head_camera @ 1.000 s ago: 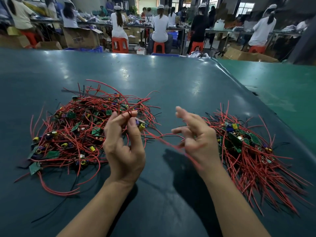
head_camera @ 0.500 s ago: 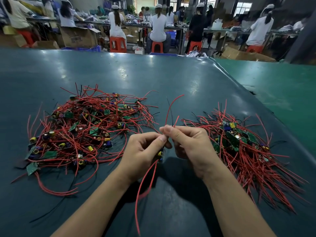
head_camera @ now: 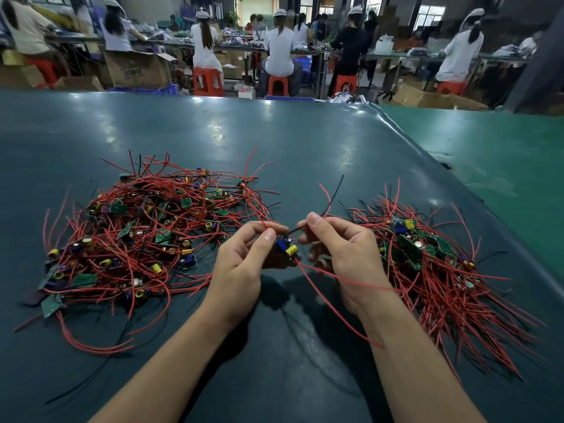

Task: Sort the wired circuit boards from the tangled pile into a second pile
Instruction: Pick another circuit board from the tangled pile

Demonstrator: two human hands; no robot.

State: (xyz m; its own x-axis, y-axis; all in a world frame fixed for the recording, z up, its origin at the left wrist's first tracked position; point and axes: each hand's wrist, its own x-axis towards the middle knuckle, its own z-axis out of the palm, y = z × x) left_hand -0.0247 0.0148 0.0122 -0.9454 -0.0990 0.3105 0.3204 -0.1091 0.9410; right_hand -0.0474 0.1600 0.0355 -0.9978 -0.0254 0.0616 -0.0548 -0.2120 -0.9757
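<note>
1. The tangled pile (head_camera: 146, 239) of green boards and looping red wires sprawls on the left.
2. One wired circuit board (head_camera: 288, 247), with blue and yellow parts, sits raised between both piles.
3. The second pile (head_camera: 427, 264) lies on the right, wires trailing nearward.

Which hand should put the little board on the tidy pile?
Probably the right hand: it already pinches the board's wires and sits beside the sorted pile. The left hand is nearer the tangled pile.

Seated workers (head_camera: 278, 47) on red stools (head_camera: 208, 81) (windows (head_camera: 431, 13) behind) beyond the table (head_camera: 274, 138)
</note>
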